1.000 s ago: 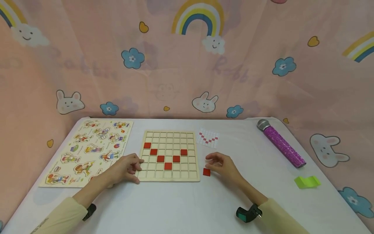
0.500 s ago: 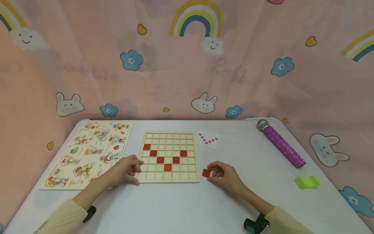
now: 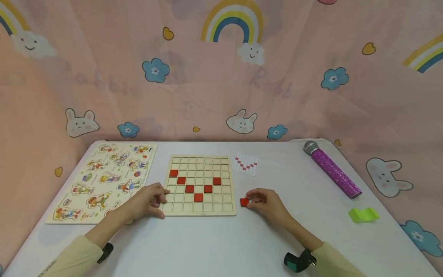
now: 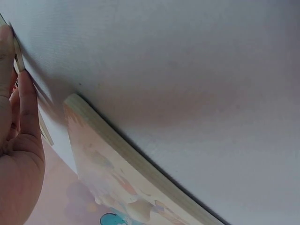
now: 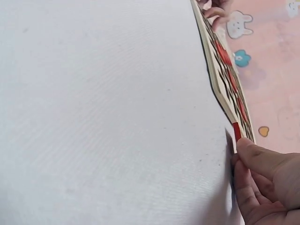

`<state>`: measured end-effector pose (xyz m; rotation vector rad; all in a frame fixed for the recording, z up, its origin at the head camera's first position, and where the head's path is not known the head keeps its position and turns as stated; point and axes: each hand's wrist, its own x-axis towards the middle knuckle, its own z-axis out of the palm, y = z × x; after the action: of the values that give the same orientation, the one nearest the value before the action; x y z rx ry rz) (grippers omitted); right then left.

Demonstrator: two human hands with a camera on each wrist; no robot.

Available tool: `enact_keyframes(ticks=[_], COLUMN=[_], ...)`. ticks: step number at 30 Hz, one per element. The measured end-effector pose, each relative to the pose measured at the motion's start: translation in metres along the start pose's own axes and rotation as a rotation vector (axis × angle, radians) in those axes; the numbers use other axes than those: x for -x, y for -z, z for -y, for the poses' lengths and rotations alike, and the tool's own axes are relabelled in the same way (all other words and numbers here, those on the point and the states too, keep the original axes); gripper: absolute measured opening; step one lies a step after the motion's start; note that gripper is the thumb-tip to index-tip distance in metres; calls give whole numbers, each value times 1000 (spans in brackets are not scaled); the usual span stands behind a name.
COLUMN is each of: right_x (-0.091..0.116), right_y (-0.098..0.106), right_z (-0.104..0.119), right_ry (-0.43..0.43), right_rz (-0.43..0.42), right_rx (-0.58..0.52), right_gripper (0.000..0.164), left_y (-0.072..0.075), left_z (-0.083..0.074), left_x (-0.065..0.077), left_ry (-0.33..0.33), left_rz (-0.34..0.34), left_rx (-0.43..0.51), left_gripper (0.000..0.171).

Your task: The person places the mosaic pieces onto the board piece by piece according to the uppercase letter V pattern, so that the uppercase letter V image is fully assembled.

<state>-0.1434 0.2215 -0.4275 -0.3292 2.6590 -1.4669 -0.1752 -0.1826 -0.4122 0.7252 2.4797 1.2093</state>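
Observation:
A pale wooden grid board (image 3: 203, 214) lies flat on the white table, with several red square tiles in its cells forming a V. At its left edge my left hand (image 3: 147, 201) holds it between thumb and curled fingers; in the left wrist view the fingertips (image 4: 28, 84) meet the board's edge. Just right of the board, my right hand (image 3: 270, 206) pinches a loose red square tile (image 3: 243, 202) between thumb and fingers. The right wrist view shows this tile (image 5: 236, 131) lifted slightly off the table, near the board's corner.
A small pattern card (image 3: 245, 164) with a red V lies beyond the board's right side. To the left is a picture puzzle board (image 3: 110, 184). On the right lie a glittery purple microphone (image 3: 333, 171) and a bright green curved piece (image 3: 363, 215).
The red tile lay on the table under my right hand's fingertips; now thumb and fingers pinch it, and its tilt has changed. My left hand has stayed at the grid board's edge.

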Motion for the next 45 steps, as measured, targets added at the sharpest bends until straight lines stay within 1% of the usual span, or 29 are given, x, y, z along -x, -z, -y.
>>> enact_keyframes(ticks=[5,12,18,24,29,32,41,42,45], right_x=[-5,-12,-19,-25,-32,-35,-48,-50,-55], right_y=[4,8,10,10,10,9,7,6,5], right_z=[4,5,6,6,5,5,7,7,6], right_ry=[-24,-42,-46,-40,-38,-38,-11,-21,-15], right_rz=[1,-44,-65,-73,-84,-90,-96,-98,-87], right_rx=[18,-28,-40,-55,-43,-29,-25,-34,-52], right_gripper=[30,31,33,33,33,33,32,32,33], left_y=[0,2,3,2,2,1,1,1,1], left_z=[0,0,1,0,1,3,2,2,3], left_x=[0,-1,-1,0,0,0,0,-1,-1], left_ry=[6,-7,-13,-5,2,-4,-20,-20,-16], left_rz=[1,5,9,7,7,8,9,10,10], left_rx=[16,5,-2,10,37,40,16,12,9], left_gripper=[33,33,33,34,34,34,34,34,34])
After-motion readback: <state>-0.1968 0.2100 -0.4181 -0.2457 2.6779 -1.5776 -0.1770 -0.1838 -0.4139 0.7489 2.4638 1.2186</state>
